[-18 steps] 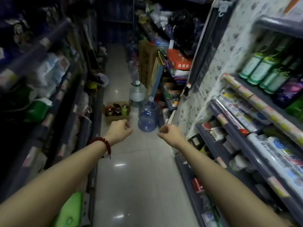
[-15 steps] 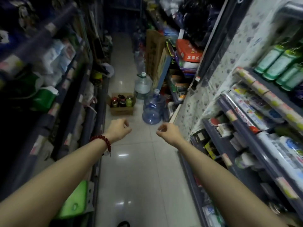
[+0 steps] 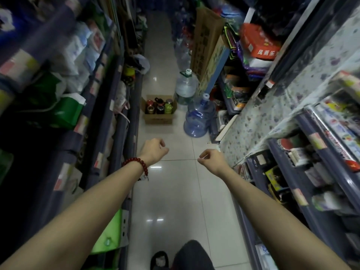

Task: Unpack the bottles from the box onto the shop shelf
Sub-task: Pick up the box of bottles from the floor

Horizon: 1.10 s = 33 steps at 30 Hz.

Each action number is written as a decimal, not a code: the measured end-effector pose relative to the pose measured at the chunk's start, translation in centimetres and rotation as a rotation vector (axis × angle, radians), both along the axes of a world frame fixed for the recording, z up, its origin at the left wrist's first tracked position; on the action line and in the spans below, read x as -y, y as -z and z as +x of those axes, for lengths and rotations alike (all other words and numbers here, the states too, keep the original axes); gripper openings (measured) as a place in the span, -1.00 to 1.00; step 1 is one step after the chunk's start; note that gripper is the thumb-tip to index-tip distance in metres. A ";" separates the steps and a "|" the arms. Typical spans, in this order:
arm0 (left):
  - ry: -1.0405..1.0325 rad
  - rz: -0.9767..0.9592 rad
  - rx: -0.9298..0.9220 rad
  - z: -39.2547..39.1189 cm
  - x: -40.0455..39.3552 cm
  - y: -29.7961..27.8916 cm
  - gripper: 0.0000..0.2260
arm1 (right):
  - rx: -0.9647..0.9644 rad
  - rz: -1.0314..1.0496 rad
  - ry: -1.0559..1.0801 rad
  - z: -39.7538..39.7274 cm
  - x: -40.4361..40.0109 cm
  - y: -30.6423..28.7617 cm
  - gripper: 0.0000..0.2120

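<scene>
An open cardboard box point(image 3: 158, 119) stands on the tiled floor down the aisle, against the left shelving. Several bottles point(image 3: 160, 107) with dark, red and green caps stand upright inside it. My left hand point(image 3: 153, 151), with a red bead bracelet on its wrist, and my right hand point(image 3: 211, 158) are stretched out ahead of me at about the same height. Both hang in the air well short of the box, fingers loosely curled, holding nothing. The shop shelf point(image 3: 311, 152) on my right is packed with goods.
Two big water jugs stand right of the box: a blue one point(image 3: 198, 119) and a clear one point(image 3: 186, 87) behind it. Stocked shelving point(image 3: 120, 114) lines the left side. A tall carton point(image 3: 204, 38) leans at the right. My leg and shoe point(image 3: 192, 254) show at the bottom.
The view has tipped downward and moved along the aisle, so my leg and shoe now show. Both hands stay stretched out in front, empty.
</scene>
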State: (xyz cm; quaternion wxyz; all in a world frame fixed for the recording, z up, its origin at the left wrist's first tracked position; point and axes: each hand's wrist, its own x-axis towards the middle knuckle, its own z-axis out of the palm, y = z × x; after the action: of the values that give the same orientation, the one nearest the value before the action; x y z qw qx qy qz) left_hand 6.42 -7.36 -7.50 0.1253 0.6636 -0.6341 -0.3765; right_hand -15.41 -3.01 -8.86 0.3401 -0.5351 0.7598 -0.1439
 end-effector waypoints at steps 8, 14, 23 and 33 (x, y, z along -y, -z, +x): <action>-0.104 0.034 -0.052 -1.3 10.2 1.7 -0.75 | -0.039 0.027 -0.069 0.3 11.1 1.3 -0.77; -0.179 0.056 -0.056 -1.9 20.8 2.0 -0.80 | 0.019 0.035 -0.134 -0.2 23.7 1.8 -0.80; -0.270 0.102 -0.060 -0.8 34.3 3.5 -0.91 | 0.029 0.066 -0.214 0.5 41.0 2.6 -0.85; -0.235 0.088 -0.038 2.6 55.4 4.8 -0.83 | -0.050 0.089 -0.251 4.7 60.0 4.1 -0.73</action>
State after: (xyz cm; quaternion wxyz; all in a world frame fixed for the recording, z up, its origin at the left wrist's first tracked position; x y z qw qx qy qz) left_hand 9.03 -62.79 -12.26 0.1514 0.7311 -0.5323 -0.3990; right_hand -10.70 -62.97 -12.93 0.3597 -0.6136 0.7009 -0.0532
